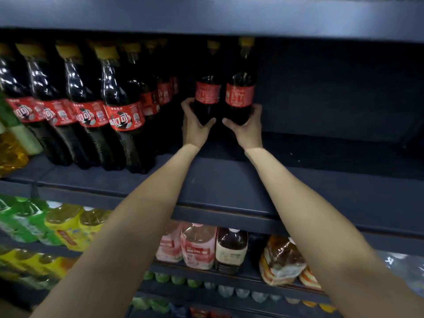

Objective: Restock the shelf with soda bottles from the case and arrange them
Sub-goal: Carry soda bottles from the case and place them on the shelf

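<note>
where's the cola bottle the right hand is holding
In the head view, the right hand grips the cola bottle deep on the dark shelf, immediately right of the left hand's bottle.

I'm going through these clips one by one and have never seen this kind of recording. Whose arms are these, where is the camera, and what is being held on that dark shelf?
There is no machine here. A person wears one wide-angle camera on the head, so the two bare arms reaching forward are their own, seen from above and behind.

The left hand grips one dark cola bottle with a red label and yellow cap; the right hand grips a second matching bottle. The two bottles stand upright, side by side, deep on the dark blue metal shelf.

To their left on the same shelf stand rows of the same cola bottles. The shelf to the right of the hands is bare. Lower shelves hold green, yellow and pink drinks. The case is not in view.
</note>
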A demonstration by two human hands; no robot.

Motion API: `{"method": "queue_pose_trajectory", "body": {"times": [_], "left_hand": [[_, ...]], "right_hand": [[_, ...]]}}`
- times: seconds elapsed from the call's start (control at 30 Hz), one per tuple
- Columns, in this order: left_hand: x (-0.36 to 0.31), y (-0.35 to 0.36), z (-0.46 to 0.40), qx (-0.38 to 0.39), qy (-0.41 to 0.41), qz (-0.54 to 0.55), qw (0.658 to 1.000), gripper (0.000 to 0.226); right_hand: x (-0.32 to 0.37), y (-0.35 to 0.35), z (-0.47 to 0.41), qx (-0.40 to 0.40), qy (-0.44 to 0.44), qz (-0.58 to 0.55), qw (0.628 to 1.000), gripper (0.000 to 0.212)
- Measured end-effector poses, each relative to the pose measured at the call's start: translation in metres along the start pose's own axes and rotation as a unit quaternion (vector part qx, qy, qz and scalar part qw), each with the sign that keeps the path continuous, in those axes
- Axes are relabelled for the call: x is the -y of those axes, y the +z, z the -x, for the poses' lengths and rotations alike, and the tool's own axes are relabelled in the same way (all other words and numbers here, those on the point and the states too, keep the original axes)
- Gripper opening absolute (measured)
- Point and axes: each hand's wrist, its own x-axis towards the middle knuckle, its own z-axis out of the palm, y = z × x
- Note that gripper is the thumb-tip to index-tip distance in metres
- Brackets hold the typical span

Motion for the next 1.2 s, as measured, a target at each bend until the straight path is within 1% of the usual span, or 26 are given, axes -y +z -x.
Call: {"method": "queue_pose_trajectory", "body": {"times": [0.1, 0.2, 0.4, 0.5, 0.63, 0.7, 0.77, 0.87, 0.93, 1.0, 1.03, 1.1, 1.17, 1.2], "left_hand": [[0.006, 0.006, -0.009, -0.012, 0.007, 0.013, 1.0, 0.072], [0.012, 0.008, -0.017, -0.013, 0.006, 0.015, 1.0, 0.074], [0.019, 0.008, -0.016, 0.006, -0.01, 0.026, 1.0, 0.077], [0.008, 0.007, -0.011, 0.018, -0.05, 0.004, 0.999, 0.083], [-0.022, -0.002, 0.004, 0.071, -0.155, -0.064, 0.983, 0.096], [-0.04, -0.01, 0.02, 0.1, -0.186, -0.094, 0.973, 0.095], [-0.059, -0.021, 0.041, 0.122, -0.189, -0.092, 0.97, 0.084], [-0.086, -0.036, 0.079, 0.141, -0.141, -0.125, 0.972, 0.056], [-0.106, -0.041, 0.104, 0.128, -0.076, -0.134, 0.98, 0.041], [-0.126, -0.044, 0.129, 0.102, 0.001, -0.135, 0.986, 0.034], [-0.135, -0.043, 0.14, 0.098, 0.038, -0.136, 0.985, 0.032], [-0.148, -0.039, 0.165, 0.109, 0.102, -0.11, 0.983, 0.027], [-0.16, -0.03, 0.192, 0.145, 0.122, -0.029, 0.981, 0.022], [-0.168, -0.025, 0.208, 0.175, 0.12, 0.019, 0.977, 0.021]], "right_hand": [[-0.011, 0.016, -0.016, -0.005, 0.01, 0.006, 1.0, 0.071], [-0.02, 0.025, -0.028, -0.018, 0.018, 0.037, 0.999, 0.074], [-0.032, 0.019, -0.041, 0.012, 0.025, 0.177, 0.984, 0.083], [-0.025, 0.015, -0.043, 0.035, 0.037, 0.209, 0.977, 0.081], [-0.007, 0.009, -0.029, 0.068, 0.058, 0.224, 0.97, 0.089], [0.002, -0.001, -0.015, 0.088, 0.056, 0.24, 0.965, 0.09], [0.014, -0.019, 0.006, 0.107, 0.044, 0.261, 0.958, 0.084], [0.031, -0.056, 0.046, 0.137, 0.008, 0.303, 0.943, 0.07], [0.04, -0.084, 0.074, 0.139, -0.04, 0.342, 0.929, 0.059], [0.051, -0.113, 0.104, 0.126, -0.078, 0.372, 0.916, 0.05], [0.056, -0.126, 0.12, 0.107, -0.098, 0.385, 0.912, 0.046], [0.066, -0.152, 0.154, 0.034, -0.146, 0.411, 0.899, 0.036], [0.071, -0.176, 0.191, -0.043, -0.183, 0.427, 0.885, 0.027], [0.072, -0.188, 0.211, -0.068, -0.189, 0.431, 0.879, 0.024]]}}
